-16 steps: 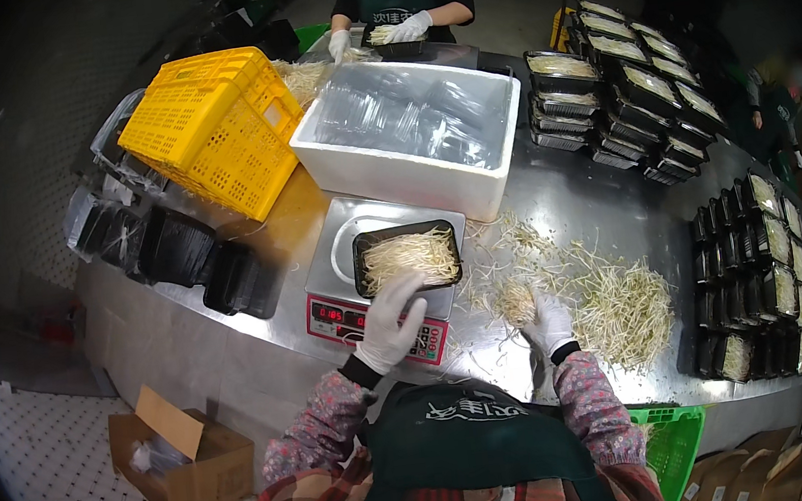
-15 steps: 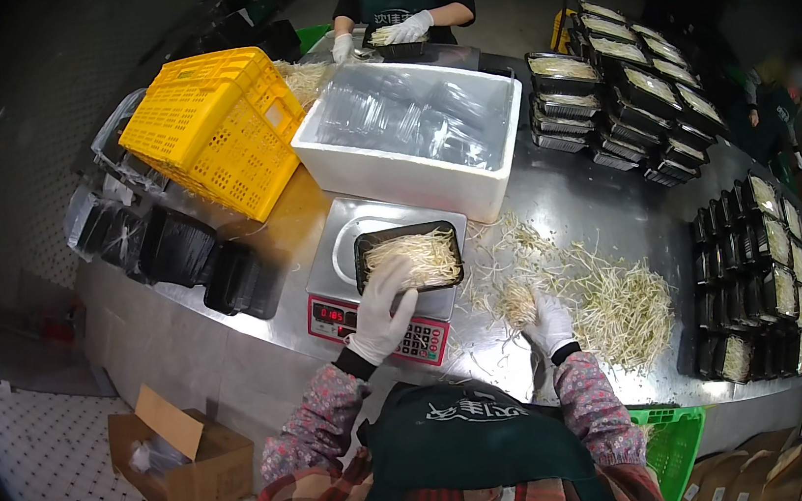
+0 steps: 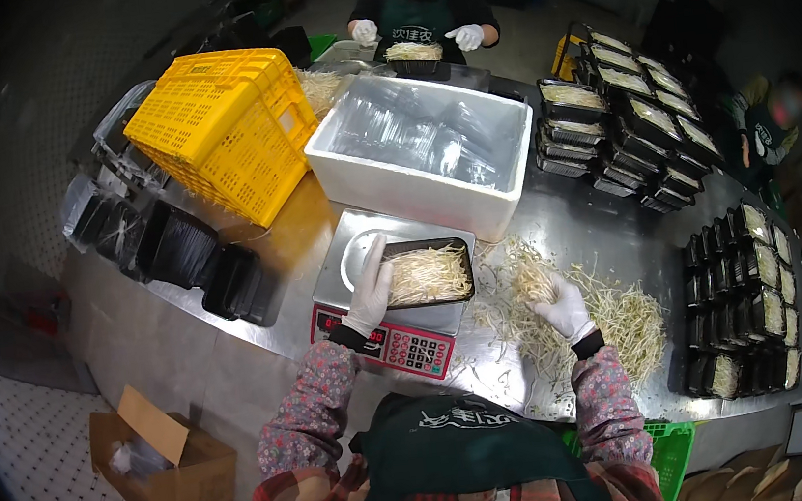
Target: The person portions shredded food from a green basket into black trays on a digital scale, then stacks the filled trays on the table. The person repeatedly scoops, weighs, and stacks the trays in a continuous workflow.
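My gloved left hand (image 3: 369, 292) grips the left side of a black tray of bean sprouts (image 3: 428, 272), which sits on a steel scale with a red keypad panel (image 3: 412, 350). My gloved right hand (image 3: 558, 310) is closed on a bunch of pale sprouts (image 3: 533, 278), just right of the tray and over a loose heap (image 3: 628, 333) spread on the steel table (image 3: 274, 349).
A white foam box (image 3: 343, 178) of plastic film, yellow crate (image 3: 219, 133) and empty black trays (image 3: 173, 247) surround the scale. Filled trays stand stacked right (image 3: 738, 301) and back right (image 3: 629, 125). Co-workers (image 3: 418, 11) (image 3: 766, 135) are beyond. A carton (image 3: 171, 485) lies lower left.
My left hand has moved up to the tray's left side. My right hand has risen with its bunch. The facing co-worker's hands have parted from their tray. The view has shifted slightly.
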A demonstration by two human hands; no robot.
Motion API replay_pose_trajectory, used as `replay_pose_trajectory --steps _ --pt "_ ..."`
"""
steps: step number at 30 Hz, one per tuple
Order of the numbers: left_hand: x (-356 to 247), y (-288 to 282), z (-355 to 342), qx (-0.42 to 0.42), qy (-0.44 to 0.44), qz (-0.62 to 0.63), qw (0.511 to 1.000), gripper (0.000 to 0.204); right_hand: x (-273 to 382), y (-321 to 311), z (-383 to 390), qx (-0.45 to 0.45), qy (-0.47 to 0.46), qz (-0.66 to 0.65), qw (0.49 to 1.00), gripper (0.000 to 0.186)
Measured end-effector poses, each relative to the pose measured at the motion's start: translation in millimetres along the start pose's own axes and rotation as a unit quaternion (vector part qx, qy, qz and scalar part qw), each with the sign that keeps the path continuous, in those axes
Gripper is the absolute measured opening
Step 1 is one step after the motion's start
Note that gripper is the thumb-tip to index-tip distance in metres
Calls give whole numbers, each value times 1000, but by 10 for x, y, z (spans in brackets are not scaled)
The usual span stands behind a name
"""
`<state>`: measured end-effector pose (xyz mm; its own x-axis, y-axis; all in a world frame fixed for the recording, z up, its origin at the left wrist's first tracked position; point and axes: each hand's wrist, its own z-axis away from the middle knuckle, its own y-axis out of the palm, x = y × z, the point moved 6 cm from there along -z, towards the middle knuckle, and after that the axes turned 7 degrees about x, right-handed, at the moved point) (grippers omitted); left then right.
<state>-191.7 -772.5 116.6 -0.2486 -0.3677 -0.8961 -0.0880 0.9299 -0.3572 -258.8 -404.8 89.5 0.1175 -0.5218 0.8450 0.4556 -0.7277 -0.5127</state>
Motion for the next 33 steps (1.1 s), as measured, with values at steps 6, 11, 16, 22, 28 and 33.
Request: replay_pose_trajectory --steps 6,11,16,22,28,33 --pt "594 -94 59 -86 -28 246 965 69 1864 488 -457 32 -322 228 918 72" --pt "364 -24 -26 -83 14 47 995 65 1703 1443 -910 101 -303 415 852 84" --pt "-126 187 -105 3 45 -262 964 61 1541 1559 -999 119 -266 424 858 81" --pt "-76 247 -57 43 75 -405 910 50 1585 1240 -938 113 -320 388 857 80" --pt "-111 328 -101 70 43 -428 900 46 1348 1146 -927 109 -248 477 836 35" --pt "-65 343 -89 81 25 -436 896 45 1324 1052 -878 118 -249 477 835 12"
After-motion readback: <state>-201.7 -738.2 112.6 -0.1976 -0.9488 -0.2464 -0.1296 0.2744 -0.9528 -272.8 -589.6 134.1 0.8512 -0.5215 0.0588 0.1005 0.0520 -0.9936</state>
